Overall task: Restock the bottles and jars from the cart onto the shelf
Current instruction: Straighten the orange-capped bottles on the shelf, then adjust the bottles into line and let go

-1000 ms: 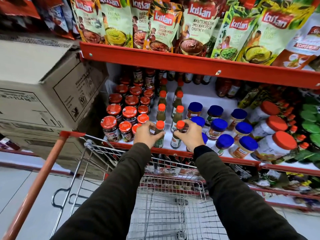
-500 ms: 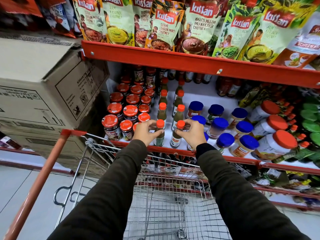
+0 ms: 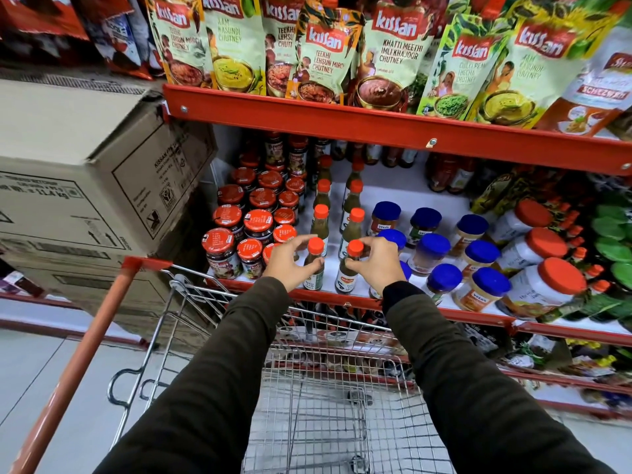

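Observation:
Two small green sauce bottles with orange caps stand upright side by side at the front edge of the white shelf (image 3: 393, 200). My left hand (image 3: 289, 263) is wrapped around the neck of the left bottle (image 3: 316, 275), thumb in front and fingers behind. My right hand (image 3: 378, 265) grips the right bottle (image 3: 344, 278) just under its cap. Behind them, two rows of the same bottles (image 3: 320, 220) run toward the back. The wire cart (image 3: 342, 422) sits below my arms, against the shelf.
Red-lidded jars (image 3: 258, 222) crowd the shelf left of the bottles; blue-lidded jars (image 3: 432, 248) and large orange-lidded jars (image 3: 547, 278) stand to the right. A red upper shelf (image 3: 342, 126) with chutney pouches overhangs. Cardboard boxes (image 3: 85, 172) are stacked at the left. The cart's handle (image 3: 78, 364) is at the lower left.
Both hands stay on the two front bottles. My left fingers have spread a little around the neck, and the view has shifted slightly downward.

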### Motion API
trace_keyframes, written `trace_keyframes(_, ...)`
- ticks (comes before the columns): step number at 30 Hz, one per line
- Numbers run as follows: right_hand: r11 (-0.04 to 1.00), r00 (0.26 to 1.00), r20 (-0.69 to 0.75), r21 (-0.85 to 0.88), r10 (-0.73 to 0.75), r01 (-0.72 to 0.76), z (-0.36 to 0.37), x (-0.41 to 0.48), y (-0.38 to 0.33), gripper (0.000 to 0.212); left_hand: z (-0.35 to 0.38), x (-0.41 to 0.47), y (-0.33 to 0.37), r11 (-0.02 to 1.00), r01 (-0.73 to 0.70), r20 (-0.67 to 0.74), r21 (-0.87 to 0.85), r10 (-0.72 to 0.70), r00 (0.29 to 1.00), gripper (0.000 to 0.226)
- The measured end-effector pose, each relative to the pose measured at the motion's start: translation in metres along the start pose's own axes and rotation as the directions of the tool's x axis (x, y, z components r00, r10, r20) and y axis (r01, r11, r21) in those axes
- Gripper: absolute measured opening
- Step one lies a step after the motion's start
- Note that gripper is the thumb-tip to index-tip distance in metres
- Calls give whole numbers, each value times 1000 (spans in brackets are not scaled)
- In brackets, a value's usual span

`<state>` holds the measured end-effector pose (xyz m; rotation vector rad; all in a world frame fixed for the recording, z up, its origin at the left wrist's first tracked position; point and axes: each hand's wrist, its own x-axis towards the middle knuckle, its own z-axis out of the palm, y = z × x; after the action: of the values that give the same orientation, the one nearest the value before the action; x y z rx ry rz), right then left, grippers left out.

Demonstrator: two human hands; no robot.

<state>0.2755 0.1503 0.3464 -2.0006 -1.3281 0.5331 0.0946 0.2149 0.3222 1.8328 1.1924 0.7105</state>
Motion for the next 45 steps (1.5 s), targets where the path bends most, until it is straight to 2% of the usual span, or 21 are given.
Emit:
trace_keyframes(7, 1000, 1000, 10, -8, 6, -6, -1, 2, 2, 22, -3, 2, 0, 1000, 19, 6, 11, -19, 1000, 41)
trace_keyframes(20, 999, 999, 1, 25, -37, 37, -1, -6, 8, 29, 14, -5, 1, 998, 56, -244, 25, -48, 969, 35)
trace_keyframes(23, 998, 999, -3, 57, -37, 37, -1, -9, 12, 42, 18, -7, 0, 998, 62, -259, 25, -53, 964, 41)
trace_keyframes(25, 993, 999, 1, 111, -36, 36, -4, -12, 17, 54, 21, -13, 0, 998, 61, -283, 13, -55, 958, 53)
trace_keyframes(27, 981, 999, -33, 188, -37, 42, -8, -17, 23, 57, 26, -22, 1, 998, 55, -348, -28, -61, 936, 67)
trace_keyframes(29, 961, 994, -104, 273, -23, 50, -15, -25, 32, 49, 35, -33, 3, 993, 30, -442, -111, -76, 894, 74)
trace_keyframes(31, 949, 977, -213, 307, -8, 75, -23, -34, 46, 37, 48, -44, 6, 986, -2, -505, -168, -84, 859, 72)
trace_keyframes(33, 941, 952, -304, 328, 25, 80, -33, -42, 62, 27, 66, -56, 12, 988, -38, -532, -150, -48, 845, 65)
trace_keyframes(36, 952, 916, -396, 300, 66, 61, -48, -52, 87, 24, 97, -70, 29, 984, -60, -485, -168, -30, 874, 49)
trace_keyframes(40, 931, 905, -373, 360, 207, -65, -67, -56, 122, 34, 146, -76, 53, 978, -136, -393, -159, 64, 917, 23)
trace_keyframes(43, 878, 929, -254, 461, 269, -128, -76, -52, 142, 49, 181, -78, 70, 962, -74, -197, -263, 21, 980, 28)
trace_keyframes(45, 804, 941, -131, 563, 313, -190, -78, -46, 154, 58, 201, -76, 94, 915, 63, 5, -398, -66, 998, 46)
